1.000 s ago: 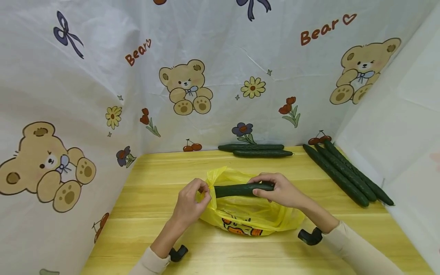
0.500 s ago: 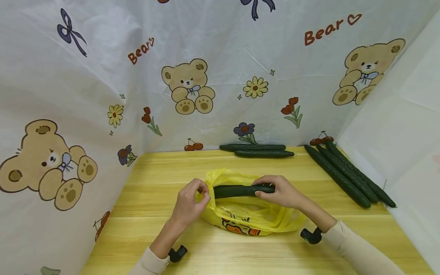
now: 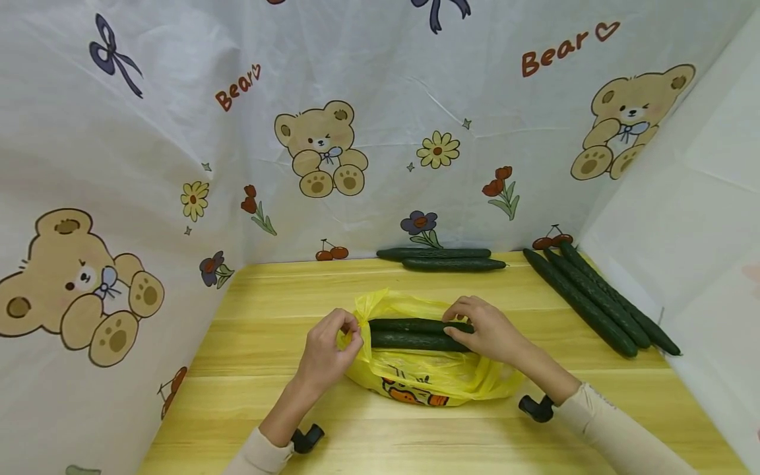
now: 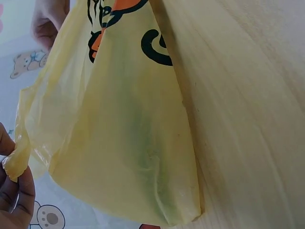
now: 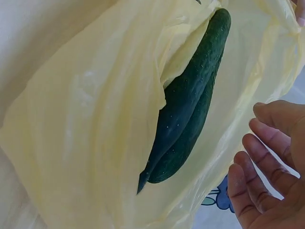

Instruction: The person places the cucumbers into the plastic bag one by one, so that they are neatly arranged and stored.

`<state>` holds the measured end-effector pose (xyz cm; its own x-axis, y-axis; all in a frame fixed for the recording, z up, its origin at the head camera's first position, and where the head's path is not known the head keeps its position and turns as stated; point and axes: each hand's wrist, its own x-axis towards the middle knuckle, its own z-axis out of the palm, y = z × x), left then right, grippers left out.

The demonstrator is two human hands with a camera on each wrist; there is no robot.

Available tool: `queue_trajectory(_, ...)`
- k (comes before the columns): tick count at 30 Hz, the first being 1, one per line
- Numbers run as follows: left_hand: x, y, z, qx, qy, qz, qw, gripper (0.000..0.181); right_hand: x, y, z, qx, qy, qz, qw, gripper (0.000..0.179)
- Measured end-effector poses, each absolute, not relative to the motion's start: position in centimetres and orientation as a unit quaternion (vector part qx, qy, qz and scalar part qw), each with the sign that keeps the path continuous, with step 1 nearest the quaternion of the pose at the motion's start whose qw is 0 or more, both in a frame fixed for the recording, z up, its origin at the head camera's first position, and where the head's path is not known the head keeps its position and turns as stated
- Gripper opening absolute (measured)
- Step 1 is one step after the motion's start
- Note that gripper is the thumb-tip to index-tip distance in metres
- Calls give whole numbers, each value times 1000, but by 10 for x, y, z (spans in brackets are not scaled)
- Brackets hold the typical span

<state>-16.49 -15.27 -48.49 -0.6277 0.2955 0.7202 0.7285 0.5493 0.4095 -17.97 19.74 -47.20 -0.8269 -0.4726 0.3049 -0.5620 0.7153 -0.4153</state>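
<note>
A yellow plastic bag [image 3: 380, 377] with an orange and black print lies on the wooden table, its mouth spread toward me. Inside it, two dark green cucumbers [image 5: 190, 90] rest side by side. My left hand [image 3: 329, 346] pinches the bag's gathered edge at the left; the left wrist view shows a yellow fold between thumb and fingers [image 4: 24, 198]. Over the right end of the cucumbers is my right hand [image 3: 489, 333]. In the right wrist view its fingers [image 5: 255, 183] are spread and loosely bent, apart from the cucumbers, with nothing in them.
Two more cucumbers [image 3: 454, 265] lie along the back edge of the table [image 3: 285, 409]. Several others, including a cucumber [image 3: 582, 303], lie slanted at the right near the white side wall [image 3: 706, 251]. A bear-print sheet [image 3: 380, 218] hangs behind.
My right hand has lowered a cucumber into the bag and let go of it. Two cucumbers now show side by side there. My left hand keeps its pinch on the bag.
</note>
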Motion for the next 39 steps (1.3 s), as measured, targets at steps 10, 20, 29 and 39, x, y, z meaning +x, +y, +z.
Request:
queue_trajectory(10,-162,-153,-482,-298,-837,-352,295,23,-179,202,-468,257,-926,268,66,16)
queue_trajectory(20,-163,-153,-484,-302,-833,-357,296,23,-180,212,-472,245,-927,278,59,17)
queue_trajectory(29,-163,-154,-485,-302,-833,-356,299,23,-178,221,-472,230,-931,279,55,19)
queue_trajectory(39,-164,-154,-485,-301,-832,-356,300,26,-172,241,-471,212,-936,274,65,18)
